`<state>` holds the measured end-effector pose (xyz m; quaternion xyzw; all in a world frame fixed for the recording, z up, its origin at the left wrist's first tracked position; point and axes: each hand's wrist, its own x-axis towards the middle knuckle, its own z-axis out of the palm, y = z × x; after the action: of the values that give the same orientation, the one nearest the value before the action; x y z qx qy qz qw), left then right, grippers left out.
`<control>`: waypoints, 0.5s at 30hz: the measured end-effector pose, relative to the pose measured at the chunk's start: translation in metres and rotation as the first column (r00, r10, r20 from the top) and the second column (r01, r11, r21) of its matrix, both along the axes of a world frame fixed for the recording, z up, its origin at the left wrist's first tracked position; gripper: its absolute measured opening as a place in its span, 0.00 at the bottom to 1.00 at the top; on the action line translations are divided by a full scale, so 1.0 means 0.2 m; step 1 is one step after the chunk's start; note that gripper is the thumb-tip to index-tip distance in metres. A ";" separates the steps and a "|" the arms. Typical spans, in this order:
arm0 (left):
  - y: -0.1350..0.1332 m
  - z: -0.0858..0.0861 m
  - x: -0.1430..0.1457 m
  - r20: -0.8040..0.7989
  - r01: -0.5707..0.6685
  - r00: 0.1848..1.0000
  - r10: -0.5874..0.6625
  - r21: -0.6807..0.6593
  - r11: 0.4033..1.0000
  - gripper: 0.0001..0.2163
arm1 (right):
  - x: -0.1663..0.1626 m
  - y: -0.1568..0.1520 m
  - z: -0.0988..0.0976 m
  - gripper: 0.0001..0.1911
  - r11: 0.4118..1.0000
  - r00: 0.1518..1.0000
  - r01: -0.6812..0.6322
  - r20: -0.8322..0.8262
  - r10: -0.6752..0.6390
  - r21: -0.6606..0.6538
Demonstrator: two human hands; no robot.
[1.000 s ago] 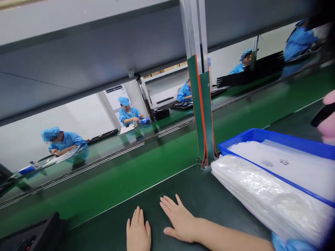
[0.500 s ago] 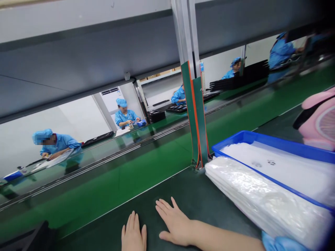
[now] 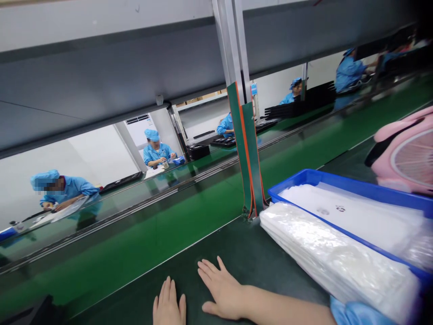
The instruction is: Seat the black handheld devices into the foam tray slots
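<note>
My left hand (image 3: pixel 168 304) lies flat on the dark green bench mat (image 3: pixel 250 253) at the bottom edge, fingers together, holding nothing. My right hand (image 3: pixel 221 291) rests palm down just to its right, fingers slightly spread, also holding nothing. To the right of my right forearm lies a stack of clear plastic bags (image 3: pixel 334 259), leaning on the near wall of a blue tray (image 3: pixel 301 177) that holds more white bags.
A green conveyor belt (image 3: pixel 162 225) runs across beyond the mat. A metal post (image 3: pixel 241 135) with green and orange strips stands at the belt's edge. A pink desk fan (image 3: pixel 406 151) sits at the right. Several people in blue work at the far side.
The view has swung to the right, so everything shifted left in frame and the pink fan came into sight. Both hands stay flat on the mat.
</note>
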<state>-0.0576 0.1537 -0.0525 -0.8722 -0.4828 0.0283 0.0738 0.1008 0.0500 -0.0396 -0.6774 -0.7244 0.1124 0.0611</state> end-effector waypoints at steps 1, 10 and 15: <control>0.00 0.00 0.00 0.000 -0.004 1.000 0.004 -0.003 1.000 0.22 | 0.00 0.00 0.01 0.35 1.000 1.000 0.000 0.001 0.000 -0.002; 0.05 -0.10 -0.03 0.118 0.015 0.993 -0.023 0.068 0.998 0.22 | 0.01 -0.01 0.02 0.35 1.000 1.000 0.004 0.007 -0.004 -0.014; 0.08 -0.07 -0.03 0.020 0.038 0.999 -0.037 -0.029 0.999 0.24 | 0.01 -0.01 0.03 0.36 1.000 1.000 0.002 0.013 -0.002 -0.007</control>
<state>-0.0641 0.1694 -0.0671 -0.8823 -0.4665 0.0253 0.0568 0.1031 0.0486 -0.0330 -0.6789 -0.7238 0.1104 0.0543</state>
